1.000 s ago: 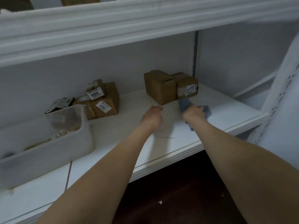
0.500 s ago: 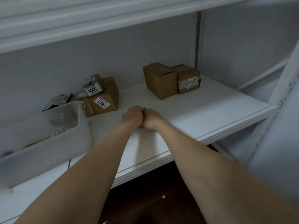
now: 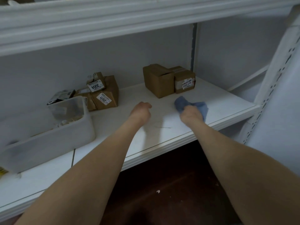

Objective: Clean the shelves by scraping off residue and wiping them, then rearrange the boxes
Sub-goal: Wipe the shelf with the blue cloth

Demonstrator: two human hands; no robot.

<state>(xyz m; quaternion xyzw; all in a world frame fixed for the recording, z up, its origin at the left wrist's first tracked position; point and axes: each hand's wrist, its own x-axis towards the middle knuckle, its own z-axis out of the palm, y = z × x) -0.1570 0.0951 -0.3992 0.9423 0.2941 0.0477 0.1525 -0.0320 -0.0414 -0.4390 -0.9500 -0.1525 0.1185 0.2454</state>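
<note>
Half a second before, the two hands were pressed together at the middle of the shelf board, with the cloth hidden under them; now they stood apart again, because the right hand had swept back to the right with the blue cloth. It was nearly the same place where the cloth lay one second before, so I judged this to be a wiping stroke going to and fro, and the wiping part of the task to be in progress, not finished. A thin dark mark and a greyish smear showed on the board between the forearms, so this place probably needed more passes. The cardboard boxes were not yet rearranged: the plain brown box and the box labelled 54-2-3203 stood touching at the back, just behind the cloth, and the boxes labelled 3004 and 2011 stood in a group further left, beside the white plastic bin. The right hand gripped the bunched cloth and pressed it on the board, with the arm stretched forward. The left hand rested low over the board with the fingers curled under; whether it held something small, I could not tell.
</note>
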